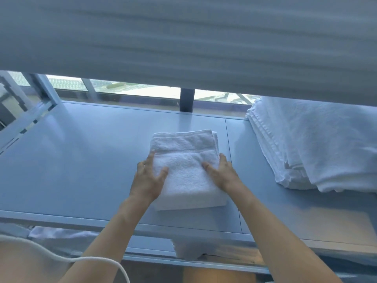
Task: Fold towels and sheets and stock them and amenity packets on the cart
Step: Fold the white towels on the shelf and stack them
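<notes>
White folded towel (184, 170) mid-shelf on cart shelf (81, 160); left hand (148, 178) and right hand (223, 174) grip its sides, thumbs on top. Risk: uneven release skews the folds.

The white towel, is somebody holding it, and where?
Yes. Both hands hold the folded towel by its sides: left hand on the left edge, right hand on the right edge, thumbs on top.
</notes>
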